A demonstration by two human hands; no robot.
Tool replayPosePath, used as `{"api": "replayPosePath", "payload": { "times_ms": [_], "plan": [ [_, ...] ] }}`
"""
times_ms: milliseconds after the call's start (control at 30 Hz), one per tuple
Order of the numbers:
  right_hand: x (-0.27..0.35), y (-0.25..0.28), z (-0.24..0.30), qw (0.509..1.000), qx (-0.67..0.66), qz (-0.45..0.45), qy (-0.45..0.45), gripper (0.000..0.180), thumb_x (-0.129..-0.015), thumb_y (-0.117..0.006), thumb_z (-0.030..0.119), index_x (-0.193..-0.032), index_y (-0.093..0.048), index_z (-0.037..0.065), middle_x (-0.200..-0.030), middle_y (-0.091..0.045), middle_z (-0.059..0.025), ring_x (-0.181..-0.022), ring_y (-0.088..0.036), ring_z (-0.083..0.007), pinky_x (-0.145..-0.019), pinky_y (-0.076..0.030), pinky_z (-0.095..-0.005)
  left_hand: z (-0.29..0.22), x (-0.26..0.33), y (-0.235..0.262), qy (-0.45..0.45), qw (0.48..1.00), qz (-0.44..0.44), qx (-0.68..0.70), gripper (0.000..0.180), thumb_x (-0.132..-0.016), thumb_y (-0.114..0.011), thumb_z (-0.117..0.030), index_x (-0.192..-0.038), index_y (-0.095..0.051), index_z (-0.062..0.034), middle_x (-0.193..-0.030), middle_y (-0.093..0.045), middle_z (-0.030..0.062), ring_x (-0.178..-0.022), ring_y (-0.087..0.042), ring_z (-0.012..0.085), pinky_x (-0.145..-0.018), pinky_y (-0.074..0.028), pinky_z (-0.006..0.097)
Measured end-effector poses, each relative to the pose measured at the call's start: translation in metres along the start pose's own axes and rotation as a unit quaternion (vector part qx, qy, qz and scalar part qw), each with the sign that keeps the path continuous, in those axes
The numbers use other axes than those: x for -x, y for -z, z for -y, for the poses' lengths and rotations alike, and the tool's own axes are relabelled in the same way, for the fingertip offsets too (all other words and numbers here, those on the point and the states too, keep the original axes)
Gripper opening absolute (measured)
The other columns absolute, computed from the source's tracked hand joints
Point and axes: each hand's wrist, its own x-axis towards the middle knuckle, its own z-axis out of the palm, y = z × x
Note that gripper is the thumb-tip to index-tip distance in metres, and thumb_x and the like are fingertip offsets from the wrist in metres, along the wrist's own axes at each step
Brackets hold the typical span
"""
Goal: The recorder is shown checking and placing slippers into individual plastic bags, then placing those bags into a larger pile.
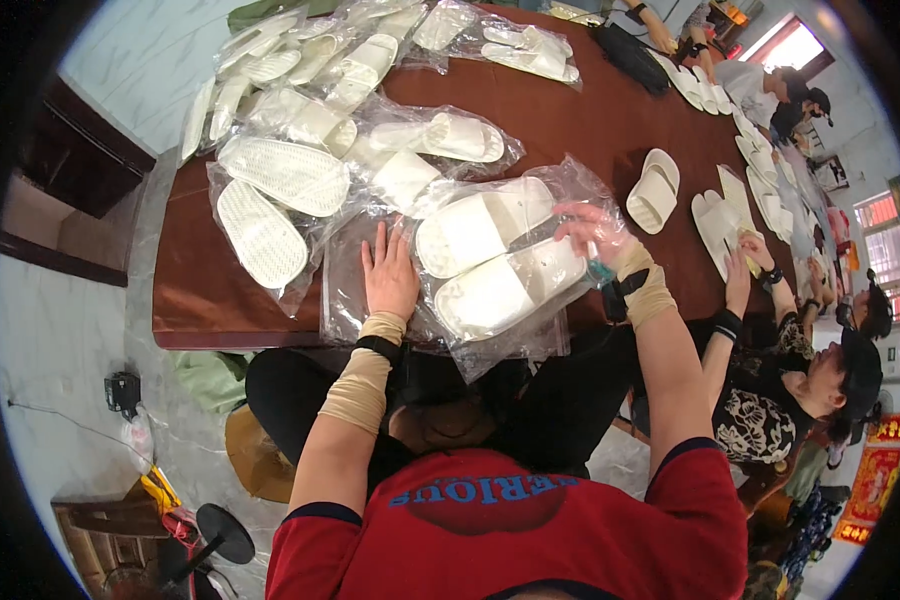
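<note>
A pair of white slide slippers (505,285) lies in front of me in a clear plastic bag (470,360), side by side. My left hand (390,275) rests flat on clear plastic just left of the pair, fingers spread and holding nothing. At the right end of the slippers, my right hand (600,235) has its fingers curled on the crinkled bag. Its thumb is hard to make out. A small teal thing (600,268) shows against its palm; its kind is unclear.
Bagged white slippers (280,185) pile up at the far left of the brown-covered table (560,120). Loose white slippers (655,190) lie to the right. Beside me on the right, a co-worker (770,415) handles slippers; more people sit farther along.
</note>
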Motion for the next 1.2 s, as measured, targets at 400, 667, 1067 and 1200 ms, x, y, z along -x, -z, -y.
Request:
{"api": "replayPosePath", "payload": {
  "times_ms": [400,667,1067,1200],
  "plan": [
    [-0.06,-0.06,-0.042,0.957,0.23,0.106,-0.138,0.022,-0.083,-0.063,0.01,-0.105,-0.064,0.006,-0.083,-0.065,-0.0061,-0.083,-0.062,-0.0139,-0.062,-0.05,-0.0311,-0.001,-0.006,-0.005,-0.007,1.0,0.009,0.007,0.05,-0.079,-0.051,-0.003,-0.129,-0.044,-0.002,-0.143,-0.039,0.0087,-0.138,-0.027,0.0283,-0.111,-0.02,0.051],
    [-0.049,-0.124,-0.079,0.944,0.27,-0.09,0.168,0.015,-0.077,-0.059,0.007,-0.089,-0.063,-0.002,-0.084,-0.064,-0.0168,-0.08,-0.062,-0.0267,-0.073,-0.048,-0.0341,0.044,-0.014,0.02,0.2,0.609,-0.068,0.764,0.036,-0.096,-0.041,-0.006,-0.131,-0.045,0.0016,-0.135,-0.048,0.0136,-0.125,-0.044,0.0199,-0.106,-0.032,0.029],
    [-0.065,-0.189,-0.07,0.929,0.306,-0.175,0.11,0.021,-0.079,-0.054,0.011,-0.094,-0.064,0.001,-0.089,-0.064,-0.0213,-0.081,-0.064,-0.0352,-0.07,-0.05,-0.0374,0.082,0.011,0.1,0.132,0.888,-0.002,0.441,0.032,-0.092,-0.047,-0.006,-0.124,-0.054,-0.0005,-0.118,-0.061,0.0157,-0.111,-0.058,0.0251,-0.094,-0.044,0.032],
    [-0.083,-0.194,-0.083,0.886,0.411,-0.164,0.136,0.022,-0.078,-0.055,0.014,-0.095,-0.065,0.003,-0.092,-0.063,-0.0217,-0.084,-0.062,-0.0371,-0.074,-0.049,-0.0407,0.052,0.01,0.098,0.027,0.926,-0.11,0.359,0.032,-0.09,-0.048,-0.003,-0.122,-0.054,-0.0017,-0.119,-0.058,0.021,-0.112,-0.055,0.0356,-0.092,-0.045,0.036]
  ]
}}
